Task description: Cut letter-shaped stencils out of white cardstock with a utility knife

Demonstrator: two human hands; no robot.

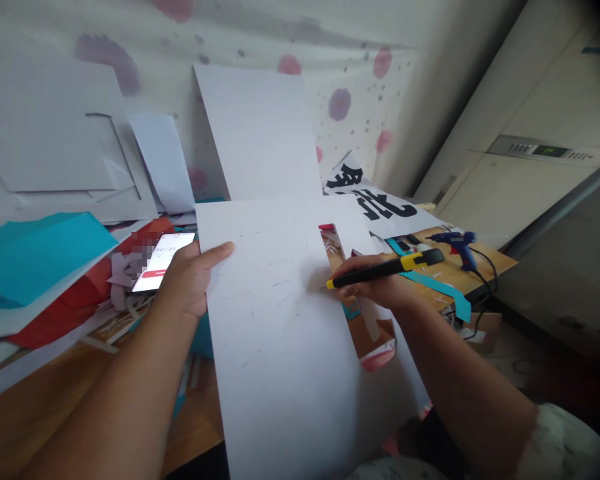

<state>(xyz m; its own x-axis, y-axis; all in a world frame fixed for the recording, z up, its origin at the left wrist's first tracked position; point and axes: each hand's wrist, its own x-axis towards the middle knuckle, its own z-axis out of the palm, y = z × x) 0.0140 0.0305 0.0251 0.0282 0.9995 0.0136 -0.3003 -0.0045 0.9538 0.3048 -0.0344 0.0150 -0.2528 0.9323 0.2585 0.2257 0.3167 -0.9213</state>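
Observation:
A large white sheet of card (pixel 280 320) lies across the wooden table and hangs over its near edge, bearing faint scratch marks. My left hand (pixel 190 280) grips its left edge, thumb on top and fingers underneath. My right hand (pixel 375 283) is closed round a black and yellow utility knife (pixel 387 268), its yellow tip resting at the card's right edge. A second white sheet (pixel 260 133) stands upright behind the card.
A phone (pixel 163 261) with a lit screen lies left of my left hand. Teal paper (pixel 35 253) and red paper (pixel 75 293) pile up at the left. A blue glue gun (pixel 455 241) and a sheet with black characters (pixel 375 200) lie at the right.

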